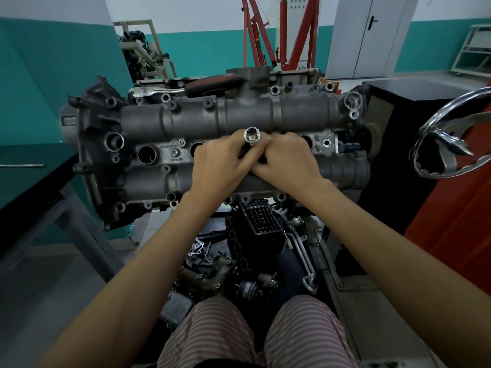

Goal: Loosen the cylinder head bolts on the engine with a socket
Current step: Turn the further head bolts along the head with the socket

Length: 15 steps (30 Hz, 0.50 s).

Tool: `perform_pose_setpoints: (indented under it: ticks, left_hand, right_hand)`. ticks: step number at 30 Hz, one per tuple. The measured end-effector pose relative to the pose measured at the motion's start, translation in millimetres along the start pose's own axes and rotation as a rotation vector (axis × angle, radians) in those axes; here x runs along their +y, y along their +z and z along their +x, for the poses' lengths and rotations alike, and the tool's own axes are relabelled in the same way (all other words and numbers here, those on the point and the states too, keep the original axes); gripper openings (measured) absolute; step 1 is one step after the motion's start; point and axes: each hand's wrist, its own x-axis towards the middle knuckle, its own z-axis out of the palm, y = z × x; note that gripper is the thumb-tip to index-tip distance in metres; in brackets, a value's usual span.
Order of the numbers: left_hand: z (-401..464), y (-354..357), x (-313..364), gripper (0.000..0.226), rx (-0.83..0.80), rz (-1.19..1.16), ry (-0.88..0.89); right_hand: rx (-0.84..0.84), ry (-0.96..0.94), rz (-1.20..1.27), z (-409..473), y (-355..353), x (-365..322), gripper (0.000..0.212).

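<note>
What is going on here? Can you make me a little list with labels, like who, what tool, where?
who: a person seen from their own head camera
left hand: grips the socket together with the right hand
right hand: curled around the tool just below the socket
socket: shiny, open end facing up toward the camera
engine: grey, lying across the view right under both hands
ratchet: rests on the far side of the engine, untouched
bolts: cannot tell if any are loosened yet
</note>
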Motion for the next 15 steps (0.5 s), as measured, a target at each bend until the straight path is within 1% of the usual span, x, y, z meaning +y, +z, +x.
perform_pose_setpoints:
  ticks: [2, 5, 11, 15]
  left_hand:
    - [0.3, 0.9, -0.2, 0.037, 0.018, -0.010, 0.007]
    - [0.5, 0.0, 2.7, 0.040, -0.031, -0.029, -0.025]
    - [0.4, -1.8, 5.4, 0.023, -0.081, 0.006, -0.011]
    - [0.0, -0.5, 1.8, 0.029, -0.046, -0.021, -0.029]
  right_hand:
    - [-0.001, -0.020, 0.001, -0.8, 0.1, 0.9, 0.035]
    - [-0.013, -0.040, -0.031, -1.6, 0.8, 2.1, 0.035]
    - [0.012, 0.001, 0.015, 0.0, 0.8, 0.6, 0.030]
    - [0.025, 0.003, -0.047, -0.9, -0.2, -0.2, 0.037]
